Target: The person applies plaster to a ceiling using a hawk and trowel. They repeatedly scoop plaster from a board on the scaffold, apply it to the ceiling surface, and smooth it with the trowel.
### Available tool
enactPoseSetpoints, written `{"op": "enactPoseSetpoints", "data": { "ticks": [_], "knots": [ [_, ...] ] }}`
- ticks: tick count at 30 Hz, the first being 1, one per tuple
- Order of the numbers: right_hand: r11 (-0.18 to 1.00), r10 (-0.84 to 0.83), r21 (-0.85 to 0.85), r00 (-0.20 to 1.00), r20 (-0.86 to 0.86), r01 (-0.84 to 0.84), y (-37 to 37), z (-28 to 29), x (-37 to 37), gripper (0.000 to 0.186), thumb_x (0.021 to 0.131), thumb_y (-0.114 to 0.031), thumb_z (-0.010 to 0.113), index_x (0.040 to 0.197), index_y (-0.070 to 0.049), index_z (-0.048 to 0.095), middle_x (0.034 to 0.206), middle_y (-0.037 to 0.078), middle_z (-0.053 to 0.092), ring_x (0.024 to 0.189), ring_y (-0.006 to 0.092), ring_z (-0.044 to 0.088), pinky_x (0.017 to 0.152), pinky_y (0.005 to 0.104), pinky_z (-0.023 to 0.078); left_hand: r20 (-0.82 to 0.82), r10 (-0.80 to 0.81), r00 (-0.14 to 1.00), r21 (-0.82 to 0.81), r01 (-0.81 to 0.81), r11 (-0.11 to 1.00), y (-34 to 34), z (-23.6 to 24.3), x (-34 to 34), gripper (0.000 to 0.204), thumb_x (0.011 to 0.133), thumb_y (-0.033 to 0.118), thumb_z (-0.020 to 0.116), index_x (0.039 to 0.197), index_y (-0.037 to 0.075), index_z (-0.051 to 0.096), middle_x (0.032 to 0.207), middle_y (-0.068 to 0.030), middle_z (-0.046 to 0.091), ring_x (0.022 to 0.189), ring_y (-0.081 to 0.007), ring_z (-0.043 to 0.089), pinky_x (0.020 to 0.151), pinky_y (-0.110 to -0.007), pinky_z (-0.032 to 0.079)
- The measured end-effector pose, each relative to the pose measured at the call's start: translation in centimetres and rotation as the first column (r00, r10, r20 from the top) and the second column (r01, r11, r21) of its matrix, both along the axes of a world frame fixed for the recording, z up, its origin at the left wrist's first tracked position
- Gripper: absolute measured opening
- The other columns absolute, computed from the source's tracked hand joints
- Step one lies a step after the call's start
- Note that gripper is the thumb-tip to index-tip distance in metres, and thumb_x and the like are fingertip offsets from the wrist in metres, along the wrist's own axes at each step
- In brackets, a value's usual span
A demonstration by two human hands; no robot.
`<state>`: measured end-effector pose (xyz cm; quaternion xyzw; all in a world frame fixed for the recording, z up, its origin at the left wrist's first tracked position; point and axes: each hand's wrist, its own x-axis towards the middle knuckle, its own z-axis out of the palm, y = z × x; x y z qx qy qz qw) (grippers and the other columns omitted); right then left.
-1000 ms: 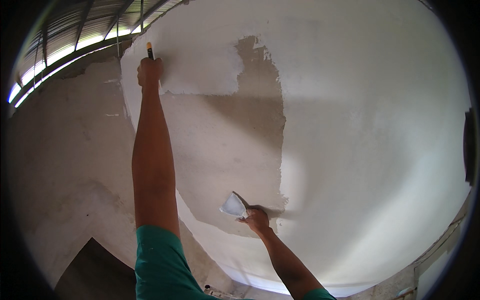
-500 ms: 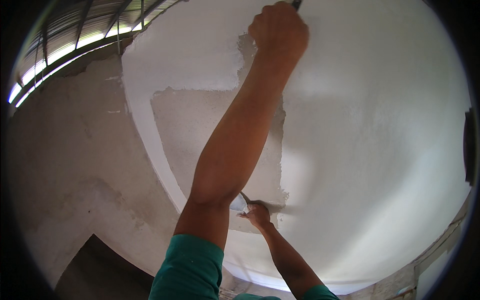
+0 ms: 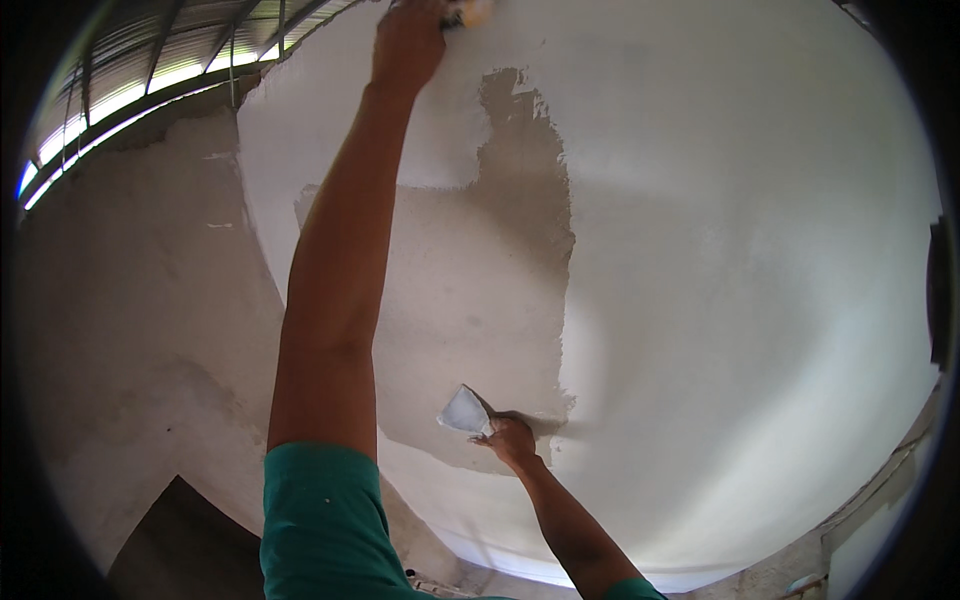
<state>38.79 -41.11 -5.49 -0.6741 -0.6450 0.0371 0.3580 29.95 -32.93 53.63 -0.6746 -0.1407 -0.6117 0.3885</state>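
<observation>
My left hand [image 3: 408,45] is raised high against the upper wall, its fingers closed round a blurred tool [image 3: 466,13] with black and yellowish parts. The upper edge cuts this tool off, so its kind cannot be made out. Lower down, my right hand [image 3: 512,440] grips a putty knife [image 3: 463,411], whose pale, whitish blade flares out to the upper left in front of the wall. Between the hands lies a bare grey-beige patch [image 3: 480,290] with ragged edges, bordered by smooth white plaster [image 3: 700,300]. My left forearm hides part of the patch's left side.
To the left a rough, unpainted brownish wall [image 3: 130,300] meets the white one at a corner. A dark opening [image 3: 190,545] is at lower left. Corrugated roofing with beams [image 3: 190,45] shows at upper left. A dark object [image 3: 938,295] sits at the far right rim.
My left hand has swung left and slightly up with its tool, uncovering more of the bare patch. My right hand and the putty knife have barely moved; the blade now shows fully.
</observation>
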Motion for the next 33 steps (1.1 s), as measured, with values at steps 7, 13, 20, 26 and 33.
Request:
{"op": "enactPoseSetpoints", "data": {
  "ticks": [7,13,20,26,33],
  "knots": [
    [0.997,-0.078,0.008,0.996,0.053,0.078,-1.0,0.8,1.4,0.053,0.069,-0.055,0.073,0.083,-0.005,0.062,0.084,0.014,0.065,0.080,0.0311,0.061,0.073,0.0403,0.048,0.146,-0.084,0.986,-0.233,0.117,0.965,-1.6,-6.8,-2.8,0.039,0.080,0.009,0.052,0.119,0.008,0.056,0.116,-0.0172,0.060,0.107,-0.0351,0.057,0.088,-0.048,0.047],
    [0.999,-0.025,-0.031,0.999,0.041,0.026,-0.5,0.4,0.4,0.060,0.070,-0.060,0.069,0.083,-0.002,0.061,0.085,0.016,0.064,0.083,0.0320,0.061,0.075,0.0409,0.048,0.307,0.333,0.892,-0.735,0.000,0.678,3.7,1.5,-7.4,0.041,0.081,0.030,0.054,0.114,0.007,0.062,0.118,-0.0152,0.061,0.109,-0.0343,0.058,0.089,-0.046,0.048],
    [1.000,-0.006,0.009,0.997,0.080,0.006,-0.3,-0.1,1.4,0.060,0.071,-0.057,0.069,0.093,-0.002,0.062,0.091,0.016,0.066,0.092,0.0327,0.060,0.078,0.0414,0.048,0.298,0.193,0.935,-0.588,0.021,0.808,-3.4,2.7,4.5,0.042,0.076,0.030,0.056,0.111,0.008,0.064,0.113,-0.0127,0.065,0.108,-0.0310,0.061,0.086,-0.047,0.049],
    [0.997,-0.001,-0.072,0.999,-0.035,-0.001,-0.4,0.2,1.2,0.054,0.070,-0.054,0.073,0.092,-0.006,0.065,0.089,0.015,0.066,0.089,0.0317,0.062,0.076,0.0401,0.048,0.078,-0.141,0.987,-0.444,0.161,0.881,-16.8,-3.6,12.8,0.022,0.086,0.019,0.051,0.093,0.006,0.067,0.092,-0.0146,0.067,0.088,-0.0305,0.066,0.076,-0.044,0.052],
    [0.990,-0.030,-0.137,0.999,-0.012,0.028,-0.4,0.1,1.0,0.051,0.069,-0.054,0.074,0.090,-0.008,0.066,0.085,0.014,0.066,0.081,0.0300,0.062,0.072,0.0387,0.048,0.117,0.011,0.993,0.016,-0.013,1.000,-3.6,-0.3,-1.2,0.027,0.083,0.023,0.052,0.089,-0.001,0.061,0.088,-0.0248,0.063,0.078,-0.0413,0.062,0.074,-0.048,0.052]
  ]
}}
